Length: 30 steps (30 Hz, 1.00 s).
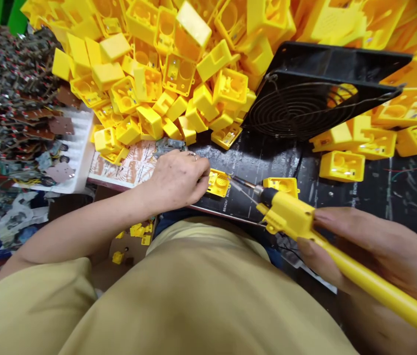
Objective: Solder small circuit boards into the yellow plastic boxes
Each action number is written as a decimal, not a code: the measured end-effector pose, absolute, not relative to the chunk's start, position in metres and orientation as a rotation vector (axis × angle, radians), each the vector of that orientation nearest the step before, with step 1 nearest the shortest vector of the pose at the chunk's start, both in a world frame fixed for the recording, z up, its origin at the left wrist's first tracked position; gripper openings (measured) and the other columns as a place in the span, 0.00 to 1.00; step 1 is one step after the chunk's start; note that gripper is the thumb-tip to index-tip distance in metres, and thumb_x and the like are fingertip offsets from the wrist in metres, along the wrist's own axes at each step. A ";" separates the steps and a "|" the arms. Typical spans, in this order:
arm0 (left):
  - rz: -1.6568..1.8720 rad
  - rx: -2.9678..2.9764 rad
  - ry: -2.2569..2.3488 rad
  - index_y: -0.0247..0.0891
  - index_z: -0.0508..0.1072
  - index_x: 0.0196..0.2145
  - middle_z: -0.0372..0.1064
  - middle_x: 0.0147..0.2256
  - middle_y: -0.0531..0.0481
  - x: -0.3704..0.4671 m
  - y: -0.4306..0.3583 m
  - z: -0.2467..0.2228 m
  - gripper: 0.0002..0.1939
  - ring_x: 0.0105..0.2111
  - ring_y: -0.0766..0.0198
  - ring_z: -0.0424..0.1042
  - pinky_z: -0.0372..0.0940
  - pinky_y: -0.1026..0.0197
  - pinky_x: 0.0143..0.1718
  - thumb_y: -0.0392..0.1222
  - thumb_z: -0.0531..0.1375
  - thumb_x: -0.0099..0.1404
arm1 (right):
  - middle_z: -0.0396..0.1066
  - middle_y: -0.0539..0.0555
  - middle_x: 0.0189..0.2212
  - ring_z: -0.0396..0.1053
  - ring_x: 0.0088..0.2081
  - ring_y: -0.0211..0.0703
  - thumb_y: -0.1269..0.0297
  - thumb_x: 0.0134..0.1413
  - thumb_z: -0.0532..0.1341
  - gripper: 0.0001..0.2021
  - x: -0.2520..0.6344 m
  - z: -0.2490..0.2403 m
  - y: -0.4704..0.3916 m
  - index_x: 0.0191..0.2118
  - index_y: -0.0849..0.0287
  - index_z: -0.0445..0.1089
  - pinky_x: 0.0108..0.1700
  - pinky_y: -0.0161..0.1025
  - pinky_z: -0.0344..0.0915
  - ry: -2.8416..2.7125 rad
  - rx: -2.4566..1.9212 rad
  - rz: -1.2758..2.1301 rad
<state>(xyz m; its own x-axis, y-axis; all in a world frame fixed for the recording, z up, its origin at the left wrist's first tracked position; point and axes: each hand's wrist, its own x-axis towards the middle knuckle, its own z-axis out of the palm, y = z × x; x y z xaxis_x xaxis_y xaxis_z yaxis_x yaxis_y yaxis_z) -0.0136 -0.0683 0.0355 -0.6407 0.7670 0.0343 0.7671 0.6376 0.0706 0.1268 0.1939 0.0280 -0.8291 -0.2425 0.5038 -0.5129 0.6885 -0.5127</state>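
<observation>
My left hand (182,177), a ring on one finger, is closed with its fingertips at a small yellow plastic housing (219,183) near the bench's front edge. Whether those fingers grip the housing or some small part in it is hidden. In my right hand (371,251) is a yellow soldering iron (293,217) with a solder feed tube beside its tip. The tip points left and lies at the right side of the housing; contact cannot be made out. Another yellow housing (281,186) sits just behind the iron.
A large heap of yellow housings (149,79) covers the back of the black bench (260,158). A black fan (304,103) with a wire guard stands at the back right. Many circuit boards (16,98) pile up at left by a white foam tray (79,158).
</observation>
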 end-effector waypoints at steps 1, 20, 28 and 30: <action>-0.101 -1.327 -2.836 0.37 0.75 0.29 0.74 0.26 0.48 -0.013 -0.067 0.036 0.10 0.29 0.56 0.75 0.61 0.57 0.30 0.39 0.54 0.62 | 0.76 0.52 0.31 0.75 0.32 0.37 0.68 0.59 0.65 0.19 0.124 0.031 0.189 0.55 0.56 0.65 0.34 0.31 0.75 -2.474 0.667 0.962; 0.036 -1.241 -3.003 0.38 0.76 0.32 0.76 0.28 0.45 -0.012 -0.061 0.040 0.12 0.33 0.53 0.77 0.58 0.57 0.29 0.42 0.53 0.61 | 0.75 0.51 0.31 0.74 0.34 0.34 0.72 0.56 0.67 0.06 0.116 0.048 0.179 0.38 0.60 0.70 0.40 0.32 0.74 -2.494 0.708 0.779; 0.068 -1.241 -2.988 0.38 0.76 0.32 0.76 0.28 0.46 -0.013 -0.061 0.041 0.12 0.33 0.53 0.77 0.58 0.57 0.28 0.41 0.53 0.61 | 0.74 0.50 0.28 0.74 0.31 0.34 0.68 0.63 0.61 0.03 0.118 0.041 0.186 0.36 0.57 0.70 0.38 0.31 0.73 -2.470 0.681 0.764; 0.063 -1.253 -2.976 0.38 0.76 0.31 0.75 0.27 0.46 -0.012 -0.061 0.042 0.11 0.33 0.53 0.77 0.59 0.57 0.28 0.41 0.54 0.61 | 0.73 0.50 0.28 0.74 0.31 0.33 0.67 0.63 0.61 0.04 0.117 0.040 0.184 0.35 0.57 0.70 0.39 0.31 0.73 -2.508 0.700 0.760</action>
<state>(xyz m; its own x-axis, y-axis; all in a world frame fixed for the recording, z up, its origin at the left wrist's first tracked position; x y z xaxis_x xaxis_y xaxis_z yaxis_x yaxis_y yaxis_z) -0.0124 -0.0608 0.0418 -0.6959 0.7117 -0.0961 0.7151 0.6990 -0.0015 0.1171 0.1836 0.0403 -0.7823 -0.3390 0.5226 -0.5720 0.7231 -0.3871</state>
